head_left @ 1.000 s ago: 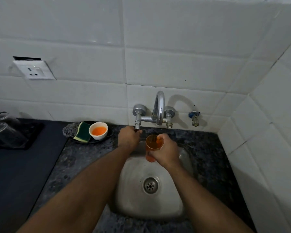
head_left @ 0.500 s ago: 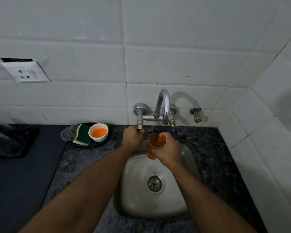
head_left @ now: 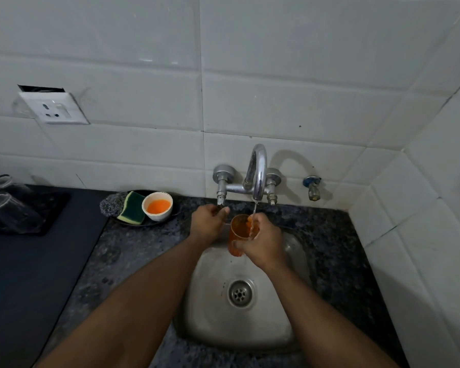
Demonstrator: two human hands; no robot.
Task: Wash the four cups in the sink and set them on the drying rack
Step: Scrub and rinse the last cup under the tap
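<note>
**Orange cup under running tap**

Far left: clear glasses lying on dark drying mat. Next, dish w/ green sponge and white bowl of orange liquid, on granite worktop. Left hand: grip curled round left tap valve. Spout running; thin stream falls into orange cup, upright above steel sink. Right hand: grip wrapped round cup. Small wall tap at right.

a home kitchen. a small steel sink sits in a speckled dark granite counter under a chrome wall tap. white wall tiles and a green-yellow dish sponge show it too.
</note>
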